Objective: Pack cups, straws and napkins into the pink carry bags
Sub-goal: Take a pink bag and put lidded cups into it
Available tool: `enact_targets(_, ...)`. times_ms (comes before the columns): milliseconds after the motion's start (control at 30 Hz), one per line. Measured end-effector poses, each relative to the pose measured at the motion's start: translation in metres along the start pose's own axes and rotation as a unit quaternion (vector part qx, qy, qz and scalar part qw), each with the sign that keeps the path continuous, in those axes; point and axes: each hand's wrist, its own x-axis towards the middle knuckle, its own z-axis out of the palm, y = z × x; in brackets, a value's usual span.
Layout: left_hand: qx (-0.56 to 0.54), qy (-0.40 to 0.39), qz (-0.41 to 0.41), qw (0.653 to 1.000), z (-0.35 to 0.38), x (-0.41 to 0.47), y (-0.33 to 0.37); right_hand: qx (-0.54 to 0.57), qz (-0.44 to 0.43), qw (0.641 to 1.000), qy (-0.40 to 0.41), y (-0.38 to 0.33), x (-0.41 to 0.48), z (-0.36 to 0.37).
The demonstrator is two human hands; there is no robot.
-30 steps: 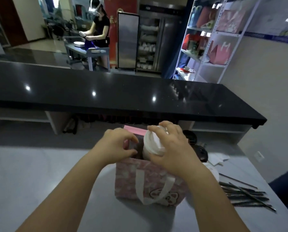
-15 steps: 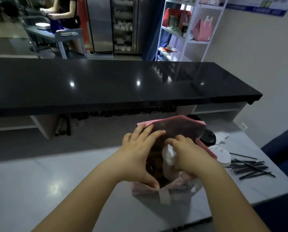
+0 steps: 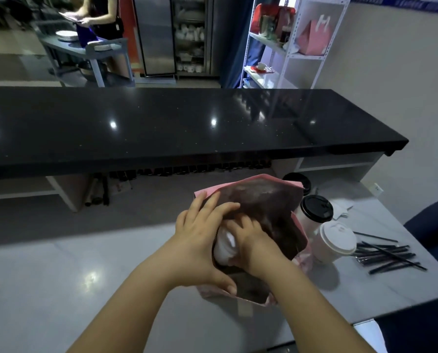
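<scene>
Right grip: we're down inside the mouth of the bag, fingers wrapped round a white cup and clamped on it.
White cup: it's in the left half of the bag's mouth, hard against the left wall. How deep it sits, we cannot tell.
Left grip: closed on the bag itself, with the fingers over the far-left rim and the thumb hooked on the near rim, so the left wall is pinned between them.
Pink carry bag: stands on the table near the front edge, its mouth gaping up at us with the dark lining showing.
Black-lidded cup: upright, just beside the bag's right wall.
White-lidded cup: upright, in front of the black-lidded one and close to it.
Second black lid: peeks out behind the bag's far-right corner, with the rest hidden.
Napkins: we see white sheets flat on the table behind the two cups, partly covered by them.
Straws: a loose heap of black ones lying right of the white-lidded cup, apart from the bag.
Table: pale and glossy, and it carries everything above.
Black counter: runs across beyond the table, raised above it.
White shelf rack: far right, against the wall, with another pink bag on a shelf.
Background person: stands at a grey stand holding plates.
</scene>
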Motion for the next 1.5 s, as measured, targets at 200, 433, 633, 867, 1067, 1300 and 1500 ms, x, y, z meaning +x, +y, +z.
enact_targets(200, 0.018, 0.017, -0.005, 1.0, 0.009, -0.001, -0.001, -0.082, -0.048, 0.994, -0.055, 0.002, -0.005, 0.016)
enact_targets(433, 0.079, 0.041, -0.037, 0.995, 0.015, 0.004, 0.002, -0.143, -0.04, 0.983, -0.108, 0.003, -0.005, 0.019)
enact_targets(633, 0.208, 0.084, -0.022, 0.974, 0.001, 0.016, 0.013, 0.007, -0.01, 1.0, 0.007, 0.0, -0.014, -0.045)
enact_targets(867, 0.203, 0.152, 0.025, 0.967, -0.025, 0.055, 0.03, 0.018, 0.012, 0.965, 0.261, 0.023, -0.071, -0.099)
enact_targets(1067, 0.167, 0.152, 0.024, 0.974, -0.027, 0.088, 0.053, -0.011, 0.032, 0.954, 0.299, 0.052, -0.083, -0.101)
enact_targets(1300, 0.191, 0.159, -0.001, 0.969, 0.012, 0.114, 0.099, -0.012, 0.0, 0.951, 0.309, 0.102, -0.081, -0.1)
enact_targets(1500, 0.163, 0.173, -0.057, 0.97, 0.057, 0.149, 0.147, 0.02, -0.027, 0.961, 0.274, 0.166, -0.091, -0.112)
